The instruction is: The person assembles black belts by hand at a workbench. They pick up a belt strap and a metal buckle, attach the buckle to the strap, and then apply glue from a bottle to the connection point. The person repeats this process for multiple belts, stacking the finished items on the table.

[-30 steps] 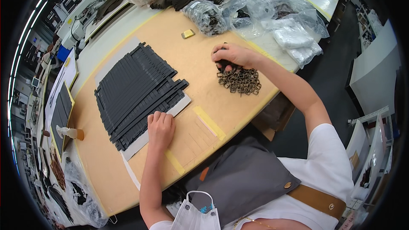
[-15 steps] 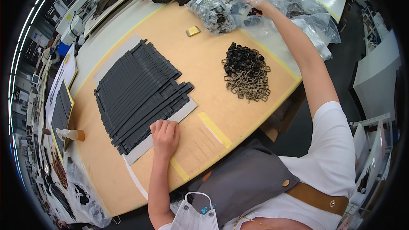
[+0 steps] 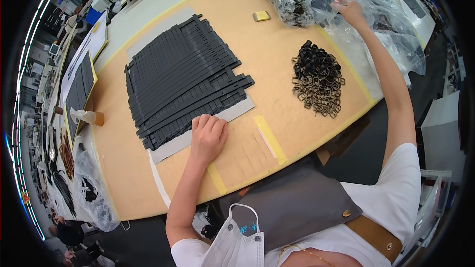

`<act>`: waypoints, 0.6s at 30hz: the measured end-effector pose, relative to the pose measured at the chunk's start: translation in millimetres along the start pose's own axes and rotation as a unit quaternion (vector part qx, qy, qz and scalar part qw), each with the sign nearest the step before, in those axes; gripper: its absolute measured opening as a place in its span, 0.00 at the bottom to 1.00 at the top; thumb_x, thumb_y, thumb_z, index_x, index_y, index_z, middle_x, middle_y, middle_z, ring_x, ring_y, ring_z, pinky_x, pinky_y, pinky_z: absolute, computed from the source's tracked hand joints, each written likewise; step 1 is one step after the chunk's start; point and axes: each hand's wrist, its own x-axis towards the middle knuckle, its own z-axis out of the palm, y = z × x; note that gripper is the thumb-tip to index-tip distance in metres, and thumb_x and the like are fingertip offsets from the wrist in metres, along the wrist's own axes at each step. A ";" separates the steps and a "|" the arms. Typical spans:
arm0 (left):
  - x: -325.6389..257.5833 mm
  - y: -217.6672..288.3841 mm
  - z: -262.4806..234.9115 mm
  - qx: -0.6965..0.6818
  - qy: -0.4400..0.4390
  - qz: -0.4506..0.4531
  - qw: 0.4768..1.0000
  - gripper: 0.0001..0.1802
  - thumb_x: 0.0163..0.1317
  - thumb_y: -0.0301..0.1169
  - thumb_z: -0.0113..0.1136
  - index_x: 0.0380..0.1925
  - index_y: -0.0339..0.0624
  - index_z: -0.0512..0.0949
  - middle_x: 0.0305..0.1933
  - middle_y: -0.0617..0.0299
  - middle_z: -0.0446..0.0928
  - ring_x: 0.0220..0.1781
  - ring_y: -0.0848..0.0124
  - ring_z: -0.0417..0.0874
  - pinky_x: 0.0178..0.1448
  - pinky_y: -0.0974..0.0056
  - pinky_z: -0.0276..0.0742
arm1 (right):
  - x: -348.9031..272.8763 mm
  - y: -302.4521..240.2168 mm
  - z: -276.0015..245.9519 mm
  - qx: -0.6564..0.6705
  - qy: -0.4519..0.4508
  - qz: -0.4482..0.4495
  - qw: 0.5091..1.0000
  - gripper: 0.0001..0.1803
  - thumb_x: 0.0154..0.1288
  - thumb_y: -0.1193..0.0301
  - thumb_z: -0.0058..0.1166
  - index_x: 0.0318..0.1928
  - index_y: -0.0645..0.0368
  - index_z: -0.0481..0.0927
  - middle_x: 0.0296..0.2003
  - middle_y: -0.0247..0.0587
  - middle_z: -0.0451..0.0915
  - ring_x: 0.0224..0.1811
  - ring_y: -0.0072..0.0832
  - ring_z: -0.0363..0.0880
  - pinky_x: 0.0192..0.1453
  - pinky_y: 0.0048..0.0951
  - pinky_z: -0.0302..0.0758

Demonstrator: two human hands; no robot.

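My left hand (image 3: 209, 136) rests on the table with its fingers curled closed. Its knuckles touch the edge of a grey board (image 3: 225, 113); whatever lies under the fingers is hidden. On that board, flat black straps (image 3: 180, 76) are laid closely side by side, a few of them crosswise on top. At the far right, my right hand (image 3: 350, 12) is in among clear plastic bags (image 3: 381, 17), its fingers closed on the thin film. A heap of small metal buckles (image 3: 319, 91) and black loops (image 3: 316, 59) sits nearer, below that hand.
A bagged bundle of small dark parts (image 3: 292, 5) lies left of my right hand. Close by is a small yellow-topped block (image 3: 261, 16). At the left edge stand an orange pot (image 3: 98, 118) and a leaning dark panel (image 3: 80, 96). Yellow tape (image 3: 271, 141) marks the tabletop.
The whole view has shifted, so the table's things appear further right and higher. Dark pieces that showed under my right fingers no longer show there. My left hand keeps its place by the board.
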 end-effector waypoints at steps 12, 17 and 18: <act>81.3 -30.8 10.7 -0.041 -0.137 -0.110 0.984 0.10 0.58 0.29 0.74 0.39 0.41 0.83 0.42 0.63 0.77 0.51 0.62 0.73 0.58 0.58 0.65 | -172.8 -103.9 -75.0 0.343 -0.098 0.036 0.933 0.12 0.74 0.65 0.65 0.36 0.59 0.81 0.25 0.19 0.73 0.26 0.08 0.65 0.30 0.17 0.61; 89.6 -30.9 14.7 -0.039 -0.188 -0.143 0.971 0.11 0.60 0.30 0.74 0.39 0.41 0.84 0.42 0.62 0.77 0.50 0.62 0.72 0.61 0.59 0.65 | -201.2 -106.9 -79.8 0.296 -0.198 0.072 0.931 0.12 0.72 0.65 0.66 0.38 0.60 0.83 0.23 0.20 0.74 0.25 0.08 0.67 0.29 0.18 0.63; 90.4 -30.7 14.3 -0.035 -0.193 -0.148 0.969 0.11 0.60 0.31 0.74 0.40 0.41 0.84 0.41 0.63 0.77 0.50 0.63 0.72 0.61 0.59 0.65 | -205.2 -106.9 -78.6 0.297 -0.218 0.088 0.925 0.11 0.72 0.65 0.66 0.38 0.61 0.84 0.23 0.21 0.76 0.25 0.09 0.69 0.30 0.18 0.66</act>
